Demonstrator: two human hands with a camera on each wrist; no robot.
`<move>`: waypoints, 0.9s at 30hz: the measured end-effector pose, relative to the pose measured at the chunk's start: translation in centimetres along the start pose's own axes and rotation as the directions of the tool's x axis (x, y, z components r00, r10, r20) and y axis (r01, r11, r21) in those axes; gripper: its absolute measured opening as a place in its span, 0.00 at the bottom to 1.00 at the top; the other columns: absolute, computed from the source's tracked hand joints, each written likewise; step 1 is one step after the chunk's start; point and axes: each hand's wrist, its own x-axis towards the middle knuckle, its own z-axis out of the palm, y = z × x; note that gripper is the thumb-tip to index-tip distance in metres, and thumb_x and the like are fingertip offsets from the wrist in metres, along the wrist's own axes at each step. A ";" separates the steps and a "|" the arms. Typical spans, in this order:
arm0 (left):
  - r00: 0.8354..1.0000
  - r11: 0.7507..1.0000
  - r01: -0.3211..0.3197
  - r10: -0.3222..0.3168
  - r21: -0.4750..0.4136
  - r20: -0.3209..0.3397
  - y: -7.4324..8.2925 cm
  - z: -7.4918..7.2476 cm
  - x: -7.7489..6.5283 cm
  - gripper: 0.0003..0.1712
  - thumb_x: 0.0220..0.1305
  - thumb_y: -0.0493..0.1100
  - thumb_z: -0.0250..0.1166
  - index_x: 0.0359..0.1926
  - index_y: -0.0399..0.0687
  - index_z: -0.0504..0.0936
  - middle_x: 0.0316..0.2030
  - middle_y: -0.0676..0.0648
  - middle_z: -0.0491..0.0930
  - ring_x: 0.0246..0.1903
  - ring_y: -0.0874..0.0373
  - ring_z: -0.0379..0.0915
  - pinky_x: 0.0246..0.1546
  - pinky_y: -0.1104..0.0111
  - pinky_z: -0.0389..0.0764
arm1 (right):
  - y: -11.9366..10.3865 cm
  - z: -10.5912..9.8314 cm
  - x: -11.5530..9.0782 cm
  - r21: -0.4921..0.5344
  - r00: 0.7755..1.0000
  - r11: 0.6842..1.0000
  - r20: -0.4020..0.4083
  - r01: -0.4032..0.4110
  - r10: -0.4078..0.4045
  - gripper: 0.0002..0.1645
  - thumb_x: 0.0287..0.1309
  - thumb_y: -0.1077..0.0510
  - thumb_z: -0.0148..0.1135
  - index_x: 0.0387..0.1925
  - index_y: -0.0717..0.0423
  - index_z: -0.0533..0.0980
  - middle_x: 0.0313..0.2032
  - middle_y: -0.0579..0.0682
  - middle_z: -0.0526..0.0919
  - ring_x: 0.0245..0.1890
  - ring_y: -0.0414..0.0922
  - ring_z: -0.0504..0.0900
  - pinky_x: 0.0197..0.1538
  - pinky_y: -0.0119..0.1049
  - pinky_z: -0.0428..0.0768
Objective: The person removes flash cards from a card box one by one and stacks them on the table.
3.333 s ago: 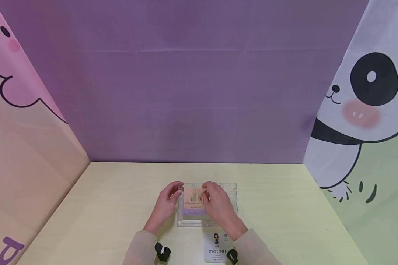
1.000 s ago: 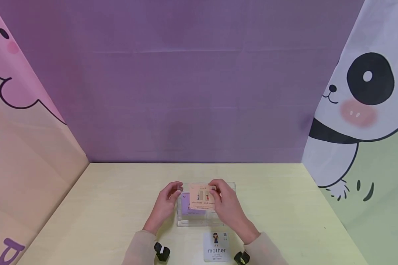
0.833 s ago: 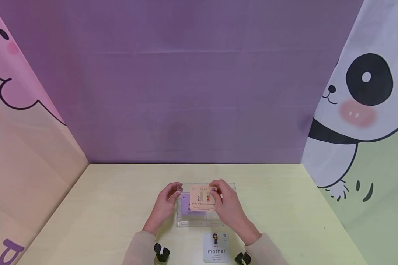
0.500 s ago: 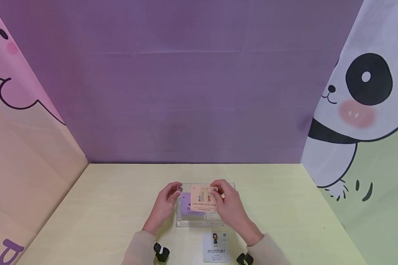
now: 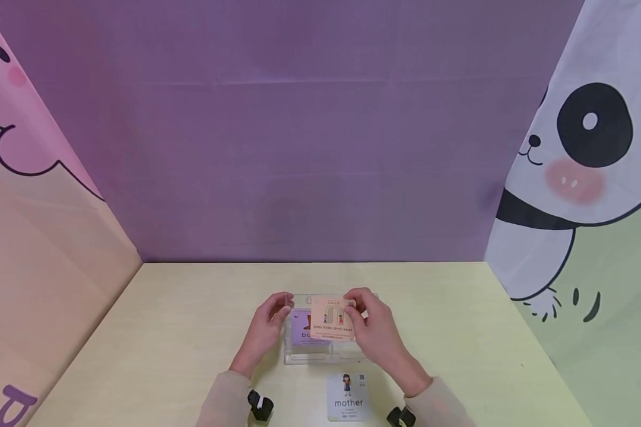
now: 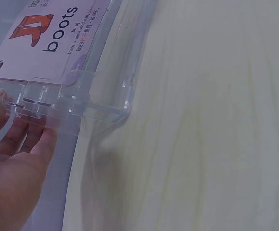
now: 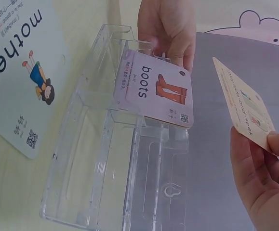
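Observation:
My right hand point(image 5: 379, 332) pinches a peach flash card point(image 5: 328, 323) reading "play hide-and-seek" between thumb and fingers. In the right wrist view the card point(image 7: 243, 103) is held apart from the clear plastic card rack point(image 7: 86, 178). Purple "boots" cards point(image 7: 151, 94) lean as a stack in one end of that rack. The head view has the peach card overlapping the "boots" stack point(image 5: 301, 329). With my left hand point(image 5: 264, 329) I grip the rack's left end; the left wrist view shows fingers point(image 6: 38, 144) curled around the clear plastic edge.
A pale "mother" card point(image 5: 348, 397) lies flat on the light wooden table point(image 5: 192, 308), in front of the rack. Black cameras point(image 5: 260, 408) are strapped to both wrists. A purple backdrop point(image 5: 320, 148) rises behind the table, with cartoon-printed side panels point(image 5: 593, 196).
My right hand has lifted the peach card from the front of the stack and drifted right with it, uncovering more of the "boots" card. The left hand stays at the rack's end.

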 end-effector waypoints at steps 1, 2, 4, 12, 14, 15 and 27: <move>1.000 1.000 0.000 0.000 -0.001 0.000 0.0 0.0 0.0 0.18 0.75 0.33 0.57 0.63 0.37 0.75 0.57 0.38 0.79 0.60 0.43 0.74 0.69 0.47 0.68 | 0.0 0.0 0.0 0.001 1.000 1.000 -0.002 -0.007 0.007 0.13 0.65 0.71 0.63 0.48 0.57 0.76 0.31 0.43 0.74 0.32 0.41 0.73 0.25 0.28 0.76; 1.000 1.000 -0.001 0.001 -0.003 0.000 0.0 0.0 0.0 0.18 0.75 0.33 0.57 0.63 0.37 0.75 0.57 0.38 0.79 0.60 0.43 0.74 0.69 0.47 0.68 | 0.0 -0.1 -0.1 0.003 1.000 1.000 -0.003 -0.011 0.011 0.13 0.65 0.71 0.64 0.48 0.57 0.76 0.31 0.43 0.74 0.32 0.41 0.73 0.25 0.28 0.76; 1.000 1.000 -0.002 0.002 -0.009 0.003 0.0 0.0 0.0 0.18 0.75 0.33 0.56 0.63 0.36 0.74 0.57 0.37 0.79 0.60 0.42 0.74 0.69 0.47 0.67 | 0.0 -0.2 -0.2 0.004 1.000 1.000 -0.004 -0.017 0.017 0.13 0.64 0.71 0.64 0.48 0.57 0.76 0.31 0.43 0.74 0.31 0.41 0.73 0.25 0.28 0.76; 1.000 1.000 0.011 -0.011 0.000 0.007 -0.2 0.1 0.0 0.19 0.75 0.34 0.57 0.64 0.37 0.74 0.58 0.37 0.79 0.61 0.43 0.73 0.69 0.48 0.67 | 0.0 -0.4 -0.7 0.017 0.999 0.999 0.003 -0.046 0.046 0.12 0.65 0.70 0.64 0.48 0.57 0.77 0.30 0.42 0.76 0.30 0.40 0.74 0.25 0.28 0.75; 1.000 1.000 0.016 -0.016 0.001 0.004 -0.2 0.1 0.0 0.19 0.75 0.34 0.57 0.64 0.37 0.74 0.58 0.37 0.79 0.61 0.43 0.73 0.69 0.48 0.68 | 0.0 -0.5 -0.8 0.018 0.999 0.998 0.005 -0.054 0.054 0.12 0.65 0.70 0.64 0.47 0.57 0.77 0.30 0.43 0.75 0.30 0.40 0.74 0.25 0.28 0.75; 1.000 1.000 0.016 -0.016 0.000 0.002 -0.2 0.1 0.0 0.19 0.75 0.34 0.56 0.64 0.37 0.74 0.58 0.37 0.79 0.61 0.43 0.73 0.69 0.48 0.68 | 0.0 -0.5 -0.8 0.019 0.998 0.998 0.007 -0.061 0.061 0.12 0.64 0.71 0.64 0.47 0.57 0.77 0.30 0.43 0.75 0.31 0.40 0.74 0.25 0.28 0.75; 1.000 1.000 0.003 -0.003 0.025 0.002 -0.1 0.2 -0.1 0.18 0.76 0.35 0.56 0.64 0.38 0.74 0.58 0.38 0.79 0.60 0.43 0.74 0.68 0.48 0.70 | 0.0 -1.4 -1.4 0.027 0.991 0.990 0.020 -0.136 0.135 0.13 0.64 0.71 0.64 0.47 0.56 0.77 0.31 0.45 0.76 0.31 0.41 0.74 0.26 0.29 0.77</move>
